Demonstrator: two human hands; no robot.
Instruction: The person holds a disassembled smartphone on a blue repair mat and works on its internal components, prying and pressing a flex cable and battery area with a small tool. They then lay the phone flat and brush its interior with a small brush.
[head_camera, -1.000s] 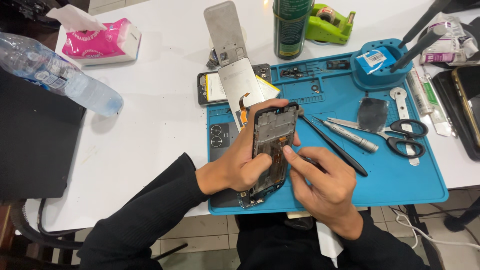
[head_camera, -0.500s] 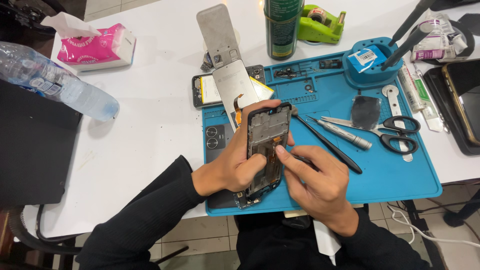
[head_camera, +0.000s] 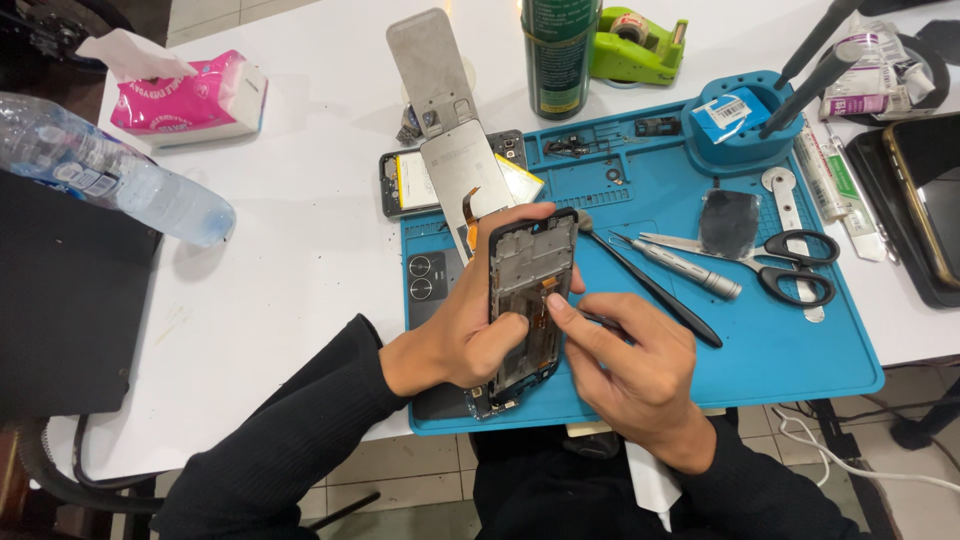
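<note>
The left hand (head_camera: 455, 335) is wrapped around a black phone frame (head_camera: 528, 300), fingers curled over its far edge and thumb pressed on its open inner side, holding it tilted upright above the near-left part of a blue work mat (head_camera: 790, 350). The right hand (head_camera: 625, 365) sits just right of the frame, its fingers pinched narrow on a thin dark tool (head_camera: 598, 320) whose tip meets the frame's near half.

Right of the hands on the mat lie a black spudger (head_camera: 660, 295), a grey screwdriver (head_camera: 690, 272) and black-handled scissors (head_camera: 795, 265). A round blue cup (head_camera: 740, 135) at the mat's far right carries a small white label with a bar pattern.

On the white table (head_camera: 300, 250), at the far left, stands a pink tissue box (head_camera: 190, 95) with a white sheet sticking out. Nearer on the left lies a clear plastic bottle (head_camera: 110, 180) on its side with a pale label band. At the far centre stands a dark green can (head_camera: 558, 55), a green tape dispenser (head_camera: 635, 45) just right of it.
</note>
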